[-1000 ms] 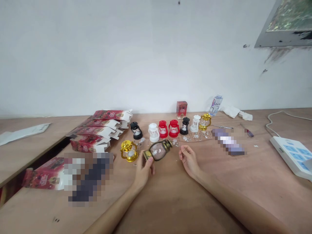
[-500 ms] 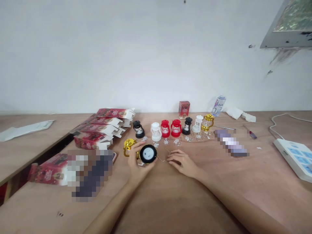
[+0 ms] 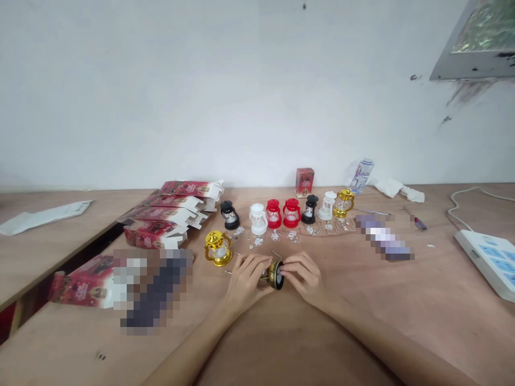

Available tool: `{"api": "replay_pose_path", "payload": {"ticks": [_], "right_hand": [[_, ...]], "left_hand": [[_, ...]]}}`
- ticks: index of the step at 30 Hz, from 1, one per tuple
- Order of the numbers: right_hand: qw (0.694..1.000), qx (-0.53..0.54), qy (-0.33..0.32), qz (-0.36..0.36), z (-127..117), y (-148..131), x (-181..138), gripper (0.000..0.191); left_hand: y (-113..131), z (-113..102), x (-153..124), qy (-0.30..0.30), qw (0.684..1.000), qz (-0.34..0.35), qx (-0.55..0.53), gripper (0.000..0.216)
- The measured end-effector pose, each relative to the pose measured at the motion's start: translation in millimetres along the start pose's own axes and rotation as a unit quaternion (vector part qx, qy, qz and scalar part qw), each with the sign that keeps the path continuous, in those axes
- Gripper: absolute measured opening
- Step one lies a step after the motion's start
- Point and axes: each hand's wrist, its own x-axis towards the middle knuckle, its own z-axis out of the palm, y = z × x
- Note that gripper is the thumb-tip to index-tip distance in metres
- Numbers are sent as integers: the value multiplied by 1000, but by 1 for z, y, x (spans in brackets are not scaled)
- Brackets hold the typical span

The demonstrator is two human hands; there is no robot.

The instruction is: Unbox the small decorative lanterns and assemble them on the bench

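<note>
My left hand (image 3: 246,283) is closed around a small gold lantern with a black base (image 3: 277,275), tipped on its side with the underside facing right. The fingers of my right hand (image 3: 308,276) are bunched against that underside; whether they also pinch a small part is hidden. Just left of my left hand stands a gold lantern (image 3: 218,249). Beyond my hands runs a row of small lanterns: black (image 3: 229,215), white (image 3: 258,219), red (image 3: 274,214) and others. Bent wire handles and small tags (image 3: 293,236) lie before the row.
Opened red boxes (image 3: 187,188) are stacked at the left, with a flattened red box (image 3: 86,281) nearer me. One red box (image 3: 304,182) stands by the wall. A bottle (image 3: 362,176), a screwdriver (image 3: 420,223) and a white power strip (image 3: 488,260) are at the right.
My left hand has moved right and tilted the lantern, turning its base from facing me toward my right hand. My right hand has risen from the table to the base.
</note>
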Motion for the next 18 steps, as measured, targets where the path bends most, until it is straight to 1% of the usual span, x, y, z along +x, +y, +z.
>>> {"api": "replay_pose_path", "payload": {"ticks": [3,5,8,10,13,15,18], "right_hand": [[999,-27,-31,-7,2,1,-1,10],[998,-46,-39,-6,4,3,-1,11],[995,-87,-17,33,8,10,-1,13],[989,-133,-42,46,10,15,-1,15],[975,-190,-114,11,14,21,-1,18],[969,-205,-134,-13,16,23,-2,18],[967,-203,-152,-23,17,25,-4,19]], "left_hand": [[1,1,-1,-17,1000,2,8,31],[-3,1,-1,-13,1000,-2,23,29],[-15,-2,-2,33,997,-41,52,30],[-24,-4,-2,71,992,-81,67,31],[-31,-7,-3,86,987,-117,72,31],[-32,-7,-3,84,987,-121,66,31],[-32,-4,-4,82,988,-114,58,33]]}}
